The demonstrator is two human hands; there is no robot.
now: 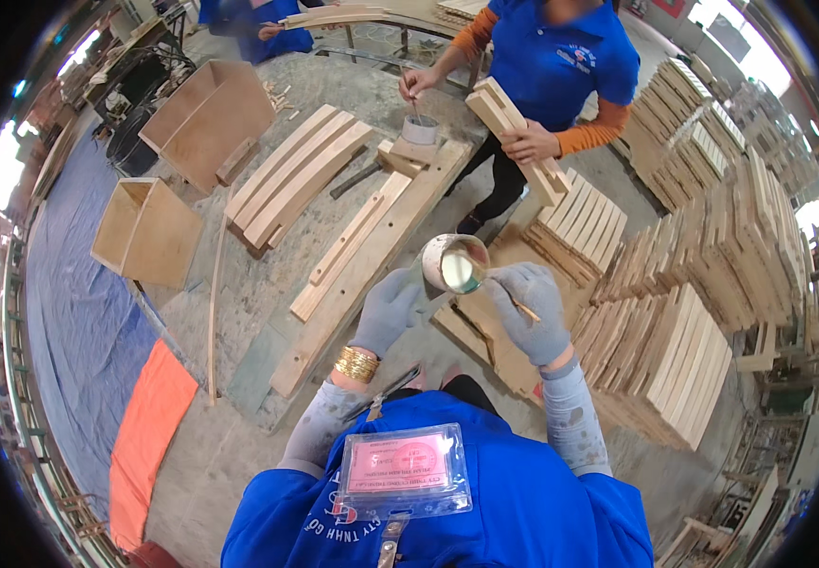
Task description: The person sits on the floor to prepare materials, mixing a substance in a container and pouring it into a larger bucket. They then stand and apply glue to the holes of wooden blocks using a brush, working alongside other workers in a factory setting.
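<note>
A whitish cup (435, 258) with white liquid inside is tilted in front of me, its mouth turned toward my right hand. My left hand (386, 309), in a grey glove, grips the cup from its left side; the fingertips are partly hidden behind it. In my gloved right hand (529, 308) is a thin stick-like tool, probably a glue brush (526, 310). Its light wooden end shows between the fingers, while the other end reaches to the cup's rim. Whether bristles sit in the liquid I cannot tell.
A wooden bench edge (324, 346) holds a slotted strip (353, 241) and a hammer (356, 178). Curved slats (301, 170) lie at left. Across from me a co-worker (561, 66) holds wooden pieces and dips a stick into another pot (420, 130). Stacked wooden panels (665, 364) stand right.
</note>
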